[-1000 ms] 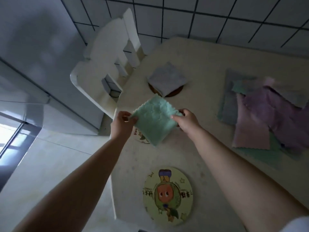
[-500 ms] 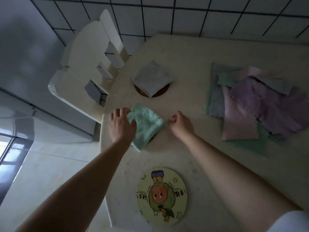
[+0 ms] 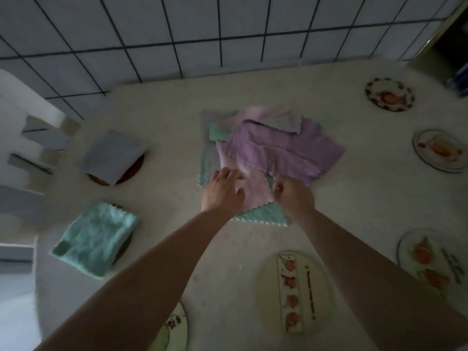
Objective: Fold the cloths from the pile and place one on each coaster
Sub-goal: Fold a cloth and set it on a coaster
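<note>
The pile of cloths (image 3: 283, 153) lies mid-table, with a purple one on top and pink, green and grey ones under it. My left hand (image 3: 222, 191) rests with spread fingers on the pink cloth (image 3: 255, 193) at the pile's near edge. My right hand (image 3: 293, 196) is closed, pinching that pink cloth's right edge. A folded green cloth (image 3: 93, 236) covers a coaster at the left. Behind it, a folded grey cloth (image 3: 111, 153) sits on a brown coaster (image 3: 134, 168). Bare picture coasters lie at the right (image 3: 390, 95), (image 3: 440, 150), (image 3: 430, 259) and near me (image 3: 291, 287), (image 3: 174, 328).
A white chair (image 3: 30, 117) stands against the table's left side. A tiled wall (image 3: 228, 34) runs along the table's far edge. The round table's rim (image 3: 38, 287) curves close to the folded green cloth.
Both hands let go of the folded green cloth, which stays on its coaster. They moved right to the pile, and the view swung right with them.
</note>
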